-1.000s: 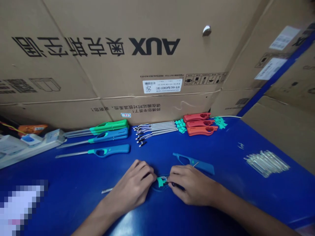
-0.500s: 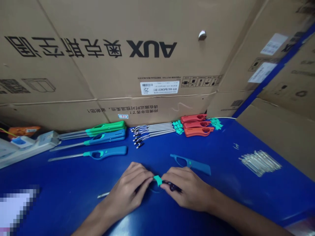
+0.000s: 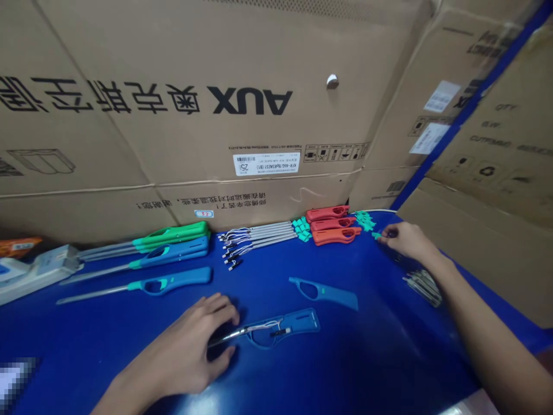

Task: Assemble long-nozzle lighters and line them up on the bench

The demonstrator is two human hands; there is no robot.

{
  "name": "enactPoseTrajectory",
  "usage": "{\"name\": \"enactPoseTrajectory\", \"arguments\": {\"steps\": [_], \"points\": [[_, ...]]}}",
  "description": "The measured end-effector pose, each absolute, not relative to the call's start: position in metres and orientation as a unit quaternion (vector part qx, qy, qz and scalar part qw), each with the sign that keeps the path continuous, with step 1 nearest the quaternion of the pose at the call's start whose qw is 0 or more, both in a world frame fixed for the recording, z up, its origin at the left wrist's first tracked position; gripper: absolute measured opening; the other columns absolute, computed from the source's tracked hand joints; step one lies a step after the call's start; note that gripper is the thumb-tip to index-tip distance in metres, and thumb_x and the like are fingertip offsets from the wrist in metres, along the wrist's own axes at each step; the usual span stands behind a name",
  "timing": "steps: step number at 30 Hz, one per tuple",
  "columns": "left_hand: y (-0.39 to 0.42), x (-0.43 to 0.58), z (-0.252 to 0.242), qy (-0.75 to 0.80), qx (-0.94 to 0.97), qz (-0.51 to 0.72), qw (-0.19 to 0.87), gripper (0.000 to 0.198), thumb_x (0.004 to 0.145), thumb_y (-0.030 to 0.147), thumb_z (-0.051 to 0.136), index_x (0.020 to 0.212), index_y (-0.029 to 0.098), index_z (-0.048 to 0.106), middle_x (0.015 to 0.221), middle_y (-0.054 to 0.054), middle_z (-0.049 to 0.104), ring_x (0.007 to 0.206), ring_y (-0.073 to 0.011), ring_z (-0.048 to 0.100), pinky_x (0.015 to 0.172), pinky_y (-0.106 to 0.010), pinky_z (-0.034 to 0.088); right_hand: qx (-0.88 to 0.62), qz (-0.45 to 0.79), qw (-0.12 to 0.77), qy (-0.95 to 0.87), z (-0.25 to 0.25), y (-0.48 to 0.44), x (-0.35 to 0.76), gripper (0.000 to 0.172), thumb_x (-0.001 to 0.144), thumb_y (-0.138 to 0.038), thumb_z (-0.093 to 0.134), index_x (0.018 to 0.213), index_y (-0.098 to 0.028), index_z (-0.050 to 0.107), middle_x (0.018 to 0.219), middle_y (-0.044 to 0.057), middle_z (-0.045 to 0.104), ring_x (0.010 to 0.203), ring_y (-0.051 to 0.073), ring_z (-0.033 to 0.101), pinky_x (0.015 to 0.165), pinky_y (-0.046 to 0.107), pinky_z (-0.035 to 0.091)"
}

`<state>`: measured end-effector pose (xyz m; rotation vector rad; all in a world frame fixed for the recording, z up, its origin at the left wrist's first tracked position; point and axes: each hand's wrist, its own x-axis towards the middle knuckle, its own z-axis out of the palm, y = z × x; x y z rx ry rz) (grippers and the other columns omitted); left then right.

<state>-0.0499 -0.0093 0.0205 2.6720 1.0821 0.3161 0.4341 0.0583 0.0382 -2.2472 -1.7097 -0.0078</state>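
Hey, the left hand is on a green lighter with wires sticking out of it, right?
The colour is wrong. The head view shows a blue long-nosed lighter, not a green one. It does have wires sticking out, and the left hand is on it.

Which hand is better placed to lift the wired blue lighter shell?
Probably the left: the left hand is at the lighter shell's metal tube, while the right hand is far off, pinching a small green piece.
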Motion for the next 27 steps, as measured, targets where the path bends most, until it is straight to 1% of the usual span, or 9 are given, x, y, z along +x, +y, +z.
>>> {"name": "enactPoseTrajectory", "arguments": {"steps": [3,7,10,13,15,16,20,24,27], "points": [[-0.008,-0.046,0.017,0.37,0.913,0.107,0.132,0.011,0.079,0.02,0.057,0.089,0.023,0.059,0.093,-0.003,0.066,0.093,-0.023,0.064,0.095,-0.04,0.047,-0.787,0.015,0.142,-0.6,0.022,0.069,0.442,0.004,0.063,-0.025,0.07,0.062,-0.021,0.07,0.063,0.005,0.069,0.057,0.021,0.062,0.054,0.03,0.043],[-0.008,-0.04,0.015,0.371,0.911,0.098,0.15,0.009,0.084,0.017,0.053,0.084,0.023,0.06,0.085,-0.001,0.064,0.084,-0.0193,0.063,0.092,-0.035,0.047,-0.795,0.002,0.147,-0.588,0.02,0.071,0.436,0.018,0.071,-0.029,0.066,0.081,-0.017,0.075,0.07,0.01,0.071,0.063,0.025,0.065,0.057,0.033,0.045],[-0.007,-0.04,0.016,0.375,0.908,0.093,0.162,0.011,0.085,0.016,0.052,0.086,0.023,0.061,0.085,0.0,0.064,0.083,-0.0191,0.063,0.092,-0.036,0.045,-0.794,-0.01,0.158,-0.587,0.033,0.062,0.419,0.021,0.074,-0.028,0.062,0.086,-0.017,0.075,0.074,0.01,0.072,0.067,0.026,0.065,0.06,0.034,0.045],[-0.006,-0.041,0.02,0.376,0.904,0.096,0.181,0.012,0.089,0.017,0.051,0.087,0.022,0.063,0.086,-0.001,0.066,0.083,-0.0186,0.063,0.086,-0.033,0.047,-0.765,-0.013,0.195,-0.614,0.052,0.043,0.383,0.02,0.079,-0.032,0.057,0.084,-0.02,0.073,0.073,0.005,0.071,0.066,0.022,0.064,0.063,0.031,0.045],[-0.005,-0.041,0.023,0.37,0.902,0.104,0.198,0.015,0.092,0.019,0.05,0.091,0.022,0.065,0.086,-0.002,0.067,0.082,-0.0183,0.063,0.078,-0.03,0.048,-0.676,0.027,0.279,-0.682,0.064,0.026,0.348,0.021,0.082,-0.036,0.055,0.079,-0.021,0.071,0.072,0.003,0.07,0.062,0.018,0.062,0.061,0.028,0.045],[-0.005,-0.041,0.024,0.366,0.901,0.108,0.205,0.017,0.093,0.02,0.049,0.092,0.022,0.066,0.086,-0.002,0.067,0.082,-0.0183,0.063,0.075,-0.03,0.048,-0.621,0.07,0.29,-0.725,0.069,0.017,0.329,0.022,0.084,-0.036,0.055,0.077,-0.021,0.07,0.074,0.003,0.07,0.063,0.017,0.062,0.061,0.027,0.046],[-0.007,-0.041,0.025,0.378,0.898,0.118,0.191,0.017,0.093,0.02,0.048,0.096,0.021,0.065,0.087,-0.003,0.067,0.084,-0.0192,0.062,0.079,-0.032,0.048,-0.46,0.21,0.176,-0.845,0.072,-0.01,0.26,0.016,0.088,-0.029,0.055,0.088,-0.023,0.07,0.079,0.0,0.069,0.068,0.014,0.061,0.063,0.024,0.044],[-0.01,-0.04,0.023,0.405,0.892,0.11,0.171,0.014,0.092,0.021,0.046,0.095,0.021,0.059,0.088,-0.003,0.065,0.083,-0.0202,0.062,0.077,-0.033,0.049,-0.414,0.242,0.065,-0.875,0.054,-0.019,0.225,0.012,0.085,-0.027,0.06,0.091,-0.022,0.07,0.086,0.001,0.068,0.075,0.015,0.062,0.068,0.026,0.043],[-0.012,-0.038,0.02,0.412,0.89,0.104,0.162,0.013,0.091,0.021,0.045,0.096,0.021,0.056,0.087,-0.003,0.064,0.082,-0.0214,0.062,0.075,-0.034,0.048,-0.42,0.24,0.042,-0.874,0.036,-0.022,0.219,0.015,0.087,-0.029,0.059,0.096,-0.022,0.069,0.092,0.002,0.066,0.079,0.017,0.063,0.071,0.028,0.043]]}}
